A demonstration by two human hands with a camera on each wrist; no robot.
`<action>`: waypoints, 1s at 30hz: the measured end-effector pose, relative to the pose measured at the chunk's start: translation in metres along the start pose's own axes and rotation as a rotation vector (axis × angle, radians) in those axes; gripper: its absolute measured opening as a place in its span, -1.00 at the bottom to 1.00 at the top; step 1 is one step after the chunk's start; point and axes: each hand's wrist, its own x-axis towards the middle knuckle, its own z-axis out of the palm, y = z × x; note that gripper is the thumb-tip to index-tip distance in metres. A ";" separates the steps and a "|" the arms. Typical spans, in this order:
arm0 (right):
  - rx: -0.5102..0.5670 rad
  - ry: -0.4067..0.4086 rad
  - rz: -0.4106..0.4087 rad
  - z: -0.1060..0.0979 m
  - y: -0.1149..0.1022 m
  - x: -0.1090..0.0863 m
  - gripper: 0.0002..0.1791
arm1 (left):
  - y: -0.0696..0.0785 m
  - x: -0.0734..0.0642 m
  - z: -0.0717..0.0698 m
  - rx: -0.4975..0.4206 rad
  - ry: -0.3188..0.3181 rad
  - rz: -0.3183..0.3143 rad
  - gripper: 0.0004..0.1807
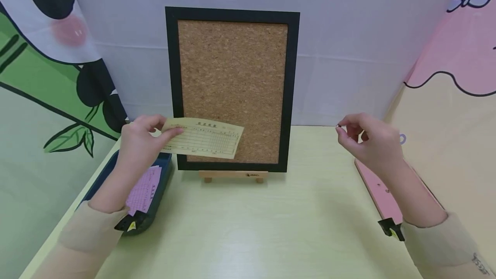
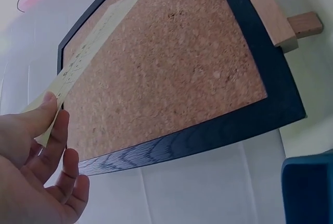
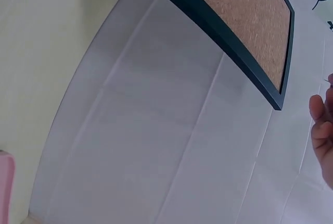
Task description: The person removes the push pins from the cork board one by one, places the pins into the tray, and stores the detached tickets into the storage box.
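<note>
My left hand (image 1: 141, 150) pinches the left end of a yellowish printed form slip (image 1: 205, 139) between thumb and fingers. The slip stands in front of the lower left of a black-framed cork board (image 1: 234, 76); in the left wrist view its far end slants across the cork. Off to the board's right, my right hand (image 1: 370, 143) pinches a small pin (image 1: 338, 126) between thumb and forefinger. Only its thin tip shows clearly, and the fingers hide most of it. The right hand is apart from the board.
The board leans on a small wooden stand (image 1: 232, 175). A dark blue tray (image 1: 164, 180) with pink printed slips (image 1: 145, 188) lies at left, under the left forearm. At right, partly behind the forearm, is a pink tray (image 1: 372, 184) with a few tiny items. White cloth (image 1: 348, 33) hangs behind.
</note>
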 end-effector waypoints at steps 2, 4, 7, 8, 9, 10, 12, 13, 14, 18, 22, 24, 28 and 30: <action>-0.024 -0.016 0.016 -0.008 0.003 -0.003 -0.77 | 0.000 0.001 -0.005 0.011 -0.010 0.006 -0.71; -0.052 -0.027 0.031 -0.015 0.006 -0.006 -0.78 | 0.000 0.002 -0.010 0.020 -0.018 0.007 -0.71; -0.066 -0.028 0.066 -0.024 0.011 -0.011 -0.79 | 0.000 0.004 -0.018 0.037 -0.029 0.030 -0.72; -0.072 -0.028 0.074 -0.027 0.013 -0.012 -0.79 | 0.000 0.005 -0.020 0.045 -0.032 0.037 -0.72; -0.077 -0.027 0.080 -0.030 0.015 -0.014 -0.78 | -0.001 0.006 -0.023 0.051 -0.037 0.042 -0.73; -0.080 -0.026 0.085 -0.032 0.016 -0.016 -0.78 | -0.001 0.006 -0.025 0.061 -0.042 0.049 -0.72; -0.087 -0.022 0.095 -0.037 0.018 -0.018 -0.77 | -0.002 0.008 -0.031 0.073 -0.059 0.052 -0.72; -0.090 -0.020 0.099 -0.040 0.018 -0.020 -0.76 | -0.003 0.008 -0.033 0.076 -0.069 0.046 -0.71; -0.094 -0.021 0.104 -0.042 0.020 -0.021 -0.75 | -0.004 0.009 -0.036 0.081 -0.083 0.035 -0.70; -0.124 -0.050 0.142 -0.054 0.028 -0.032 -0.72 | -0.010 0.011 -0.046 0.118 -0.123 0.025 -0.71; -0.146 -0.068 0.178 -0.063 0.039 -0.045 -0.77 | -0.023 0.013 -0.054 0.162 -0.163 0.026 -0.71; -0.148 -0.061 0.196 -0.067 0.042 -0.051 -0.83 | -0.030 0.015 -0.059 0.175 -0.204 0.016 -0.70; -0.173 -0.097 0.233 -0.074 0.048 -0.062 -0.83 | -0.043 0.018 -0.066 0.212 -0.269 0.007 -0.70; -0.182 -0.108 0.258 -0.077 0.051 -0.067 -0.82 | -0.048 0.019 -0.069 0.233 -0.288 0.007 -0.70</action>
